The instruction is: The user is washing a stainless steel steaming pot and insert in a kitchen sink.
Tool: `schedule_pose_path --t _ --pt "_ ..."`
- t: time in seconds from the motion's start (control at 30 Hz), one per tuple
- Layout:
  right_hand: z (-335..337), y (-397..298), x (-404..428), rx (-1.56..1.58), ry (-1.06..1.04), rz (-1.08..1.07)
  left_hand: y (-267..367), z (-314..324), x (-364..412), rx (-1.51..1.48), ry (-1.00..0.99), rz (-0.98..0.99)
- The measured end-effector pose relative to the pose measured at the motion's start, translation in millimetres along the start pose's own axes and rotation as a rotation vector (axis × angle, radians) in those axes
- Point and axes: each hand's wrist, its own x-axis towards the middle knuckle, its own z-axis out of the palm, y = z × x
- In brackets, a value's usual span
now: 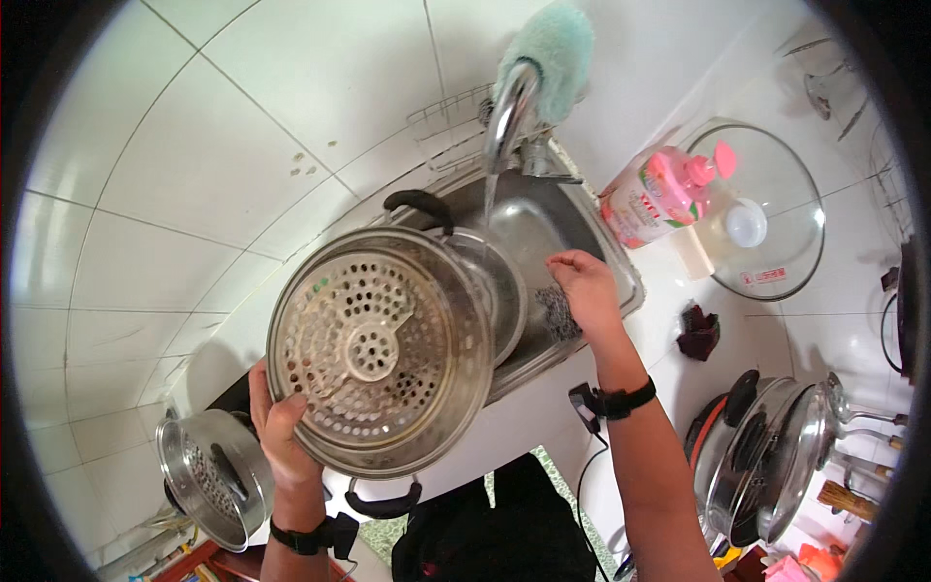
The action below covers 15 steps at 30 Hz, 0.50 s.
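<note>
My left hand point(284, 429) grips the rim of a metal steamer pot point(378, 349) with a perforated base and black side handles, tilted over the sink's left part. My right hand point(585, 291) is over the sink, with a dark scouring pad point(556, 313) against or just under its fingers and palm; how firmly it is held cannot be told. A thin stream of water runs from the chrome faucet point(509, 120). Behind the steamer pot, a round metal vessel point(502, 291) lies in the steel sink point(629, 280), partly hidden.
A pink pump bottle point(654, 196) and a glass lid point(789, 218) are at the right, near a dark crumpled cloth point(698, 332). Several pots and lids point(764, 458) stand lower right. Another perforated steamer pot point(214, 473) is at lower left. A light green fuzzy cover point(564, 58) hangs at the faucet.
</note>
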Motion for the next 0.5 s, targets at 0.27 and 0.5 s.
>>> schedule_pose_path --t 0.27,0.5 --pt "-17 -34 89 -0.164 0.138 -0.23 1 7 -3 0.041 -0.01 -0.008" --pt "-20 -38 110 -0.31 0.173 -0.183 10 -8 -7 -0.016 0.007 -0.017"
